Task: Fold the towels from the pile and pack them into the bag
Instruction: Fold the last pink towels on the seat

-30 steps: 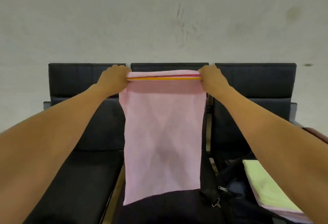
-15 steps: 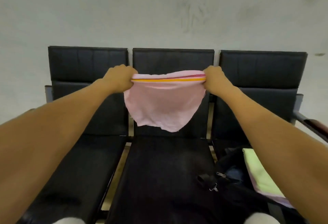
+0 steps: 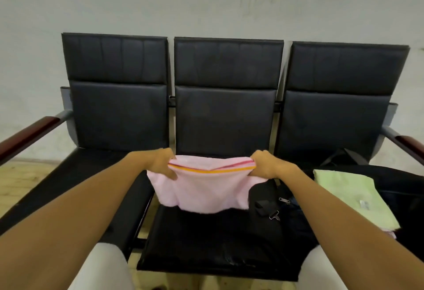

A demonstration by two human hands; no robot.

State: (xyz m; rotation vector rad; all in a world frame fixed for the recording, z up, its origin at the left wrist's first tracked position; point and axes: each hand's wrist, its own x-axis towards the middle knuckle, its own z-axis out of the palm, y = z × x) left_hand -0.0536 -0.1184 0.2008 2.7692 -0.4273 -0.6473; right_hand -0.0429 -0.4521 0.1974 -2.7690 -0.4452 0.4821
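Both hands pinch a pink towel (image 3: 202, 191) by its striped edge, left hand (image 3: 160, 163) and right hand (image 3: 266, 165), above the middle seat (image 3: 206, 239). A green towel (image 3: 351, 197) lies on the black bag (image 3: 394, 181).

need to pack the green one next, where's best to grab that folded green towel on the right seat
Judging by how it lies, take the green towel by its near-left long edge, coming from the middle seat side. It rests flat and folded on the black bag, with that edge bare; the right hand is nearest. Slide the fingers under and put the thumb on top so the layers stay together.
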